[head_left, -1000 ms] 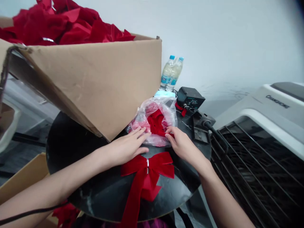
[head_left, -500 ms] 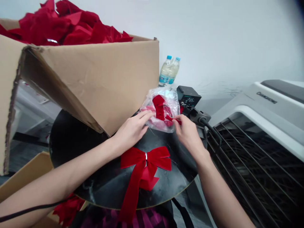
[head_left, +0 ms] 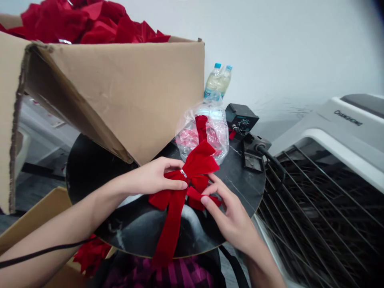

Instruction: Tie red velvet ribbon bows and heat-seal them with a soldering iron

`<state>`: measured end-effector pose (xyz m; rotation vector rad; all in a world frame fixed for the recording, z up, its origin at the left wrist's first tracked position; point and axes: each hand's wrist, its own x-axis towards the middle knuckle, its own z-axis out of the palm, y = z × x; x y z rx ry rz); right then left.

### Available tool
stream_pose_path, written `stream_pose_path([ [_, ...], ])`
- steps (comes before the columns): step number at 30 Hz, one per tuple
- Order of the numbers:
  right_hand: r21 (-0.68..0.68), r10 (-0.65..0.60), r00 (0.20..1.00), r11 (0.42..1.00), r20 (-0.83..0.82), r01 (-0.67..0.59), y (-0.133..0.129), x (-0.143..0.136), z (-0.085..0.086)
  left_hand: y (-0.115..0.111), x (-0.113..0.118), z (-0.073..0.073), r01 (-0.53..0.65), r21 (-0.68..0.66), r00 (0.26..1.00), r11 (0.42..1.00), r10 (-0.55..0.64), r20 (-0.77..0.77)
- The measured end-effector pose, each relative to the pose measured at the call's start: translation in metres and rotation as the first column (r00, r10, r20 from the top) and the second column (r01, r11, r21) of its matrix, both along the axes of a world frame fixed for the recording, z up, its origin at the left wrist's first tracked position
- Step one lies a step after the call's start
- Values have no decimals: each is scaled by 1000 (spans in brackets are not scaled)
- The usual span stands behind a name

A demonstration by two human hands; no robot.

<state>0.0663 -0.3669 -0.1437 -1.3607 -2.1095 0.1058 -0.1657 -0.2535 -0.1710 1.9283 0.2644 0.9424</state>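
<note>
My left hand (head_left: 154, 176) pinches a red velvet bow (head_left: 200, 157) beside the silver tie at its middle. The bow is tilted above the round black table (head_left: 136, 234), with one long tail hanging past the front edge. Close to its right side, my right hand (head_left: 232, 214) is closed on a small red ribbon piece (head_left: 195, 195), held between thumb and fingers under the bow's loops. Behind the bow lies a clear plastic bag (head_left: 221, 134) with red pieces in or on it. The bow partly hides the fingertips.
A big cardboard box (head_left: 156, 84) heaped with red bows (head_left: 99, 24) overhangs the table's back left. Two bottles (head_left: 213, 82) and a black dial box (head_left: 242, 118) stand behind. A black holder (head_left: 255, 154) sits at the right edge, beside a large grilled appliance (head_left: 318, 120).
Both hands have come back from the plastic bag to the bow. My left hand has lifted and tilted the bow. My right hand has brought the red ribbon piece to it.
</note>
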Motion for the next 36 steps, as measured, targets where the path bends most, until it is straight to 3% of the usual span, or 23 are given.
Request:
stream_pose_path([
  [2,-61,104,984,992,-142,-114,12,-3,8,1,-9,7,149,-136,988,979,-142,61],
  [4,-105,131,972,983,-196,-153,17,-7,20,4,-13,11,190,-180,980,965,-175,97],
  [8,-83,70,998,994,-3,-70,15,0,48,15,-10,6,294,-333,955,896,-265,131],
  [11,46,-6,991,999,134,0,10,13,65,21,-5,-3,346,-465,938,815,-295,181],
  [13,205,-69,989,978,133,41,5,18,70,21,-2,-8,364,-547,930,753,-259,262],
  [15,344,-108,994,934,14,97,-1,13,67,19,3,-11,371,-623,923,689,-199,330],
  [17,364,-83,984,921,-159,136,-3,-2,54,16,9,-12,389,-645,907,658,-154,391],
  [20,226,-4,942,970,-336,85,7,-34,28,12,18,-12,431,-569,855,700,-116,505],
  [24,112,7,863,992,-505,57,32,-60,6,11,26,-16,359,-415,836,836,-90,541],
  [29,116,-19,818,988,-575,104,43,-62,4,11,24,-20,256,-299,851,919,-68,520],
  [36,142,-12,817,983,-576,114,38,-61,2,3,25,-15,67,-349,845,935,133,518],
])
